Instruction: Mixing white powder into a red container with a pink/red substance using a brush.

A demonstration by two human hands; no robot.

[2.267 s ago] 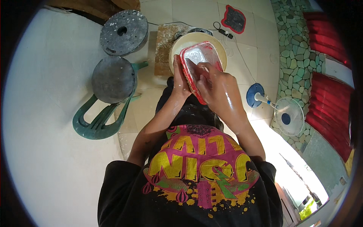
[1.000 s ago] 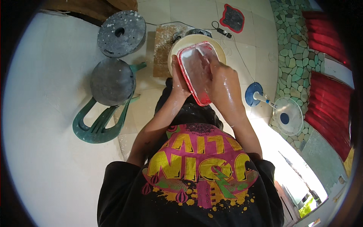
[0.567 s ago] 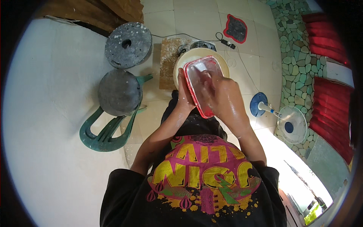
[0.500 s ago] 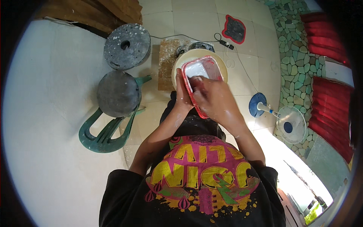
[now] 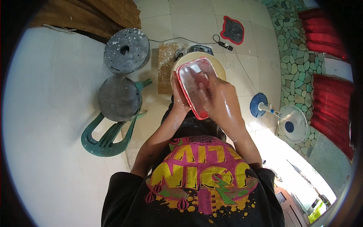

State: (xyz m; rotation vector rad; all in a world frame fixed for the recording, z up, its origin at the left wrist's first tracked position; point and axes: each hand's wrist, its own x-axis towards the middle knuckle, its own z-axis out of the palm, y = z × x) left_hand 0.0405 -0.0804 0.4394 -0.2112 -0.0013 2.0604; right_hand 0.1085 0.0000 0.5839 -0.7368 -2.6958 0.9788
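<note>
My left hand point(image 5: 180, 94) is closed around the left side of a rectangular tub point(image 5: 183, 84) with a red rim, which is tilted over my lap. Whitish wet material point(image 5: 192, 70) shows inside the tub. My right hand point(image 5: 221, 96) reaches into it from the right, its fingers pointing down and smeared by motion, so whether they grip anything does not show. White splashes mark that hand and wrist. Behind and below the tub sits a round cream basin point(image 5: 220, 68), partly covered by the tub and my hand.
A splattered wooden board point(image 5: 165, 72) lies by the basin. Leftward stand a speckled grey disc with a centre hole point(image 5: 132, 60) and a dark round slab point(image 5: 119, 98) on a green plastic chair point(image 5: 96, 145). Rightward are a fan point(image 5: 292, 123), a power strip point(image 5: 225, 46) and a red-edged mat point(image 5: 232, 30).
My right hand has moved within the tub, and the tub has shifted slightly left, with more of its inside showing. Less white material is visible. My left hand keeps its hold.
</note>
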